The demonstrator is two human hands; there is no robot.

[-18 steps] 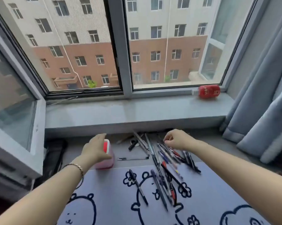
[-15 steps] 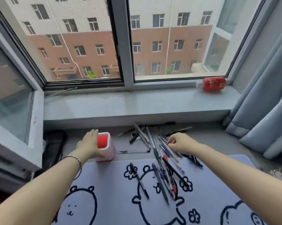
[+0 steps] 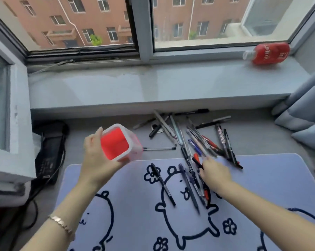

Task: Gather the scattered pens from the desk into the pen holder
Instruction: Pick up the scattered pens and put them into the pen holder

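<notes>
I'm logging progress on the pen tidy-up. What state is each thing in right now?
pen holder: empty, tilted, held in the left hand.
right hand: reaching into the pile, blurred; grasp cannot be told.
pens: scattered flat across desk and mat.
red bottle: lying on its side on the sill.
left window: slid open.

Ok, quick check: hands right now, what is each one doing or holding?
Left hand: closed around the red pen holder, tilted with its opening toward the camera.
Right hand: down on the pile of pens, motion-blurred; grip cannot be told.
</notes>
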